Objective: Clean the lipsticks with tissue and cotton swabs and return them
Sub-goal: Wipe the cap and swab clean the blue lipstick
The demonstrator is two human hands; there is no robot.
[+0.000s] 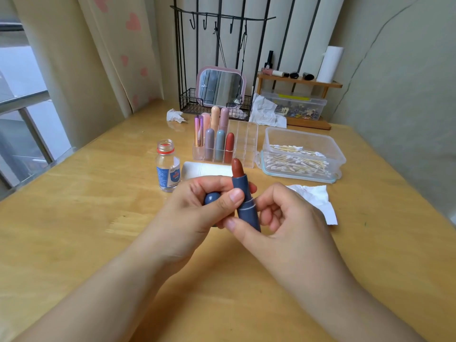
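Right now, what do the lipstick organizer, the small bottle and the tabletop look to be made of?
Organizer: clear hard plastic, likely acrylic; the tubes show through its walls. Bottle: transparent, glossy, glass or clear plastic; cannot tell which. Tabletop: light wood with visible grain and a sheen, probably varnished.

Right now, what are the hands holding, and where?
Right hand holds the blue lipstick by its base; left hand pinches its upper barrel and holds the blue cap.

Bottle label (172, 175) print too small to read.
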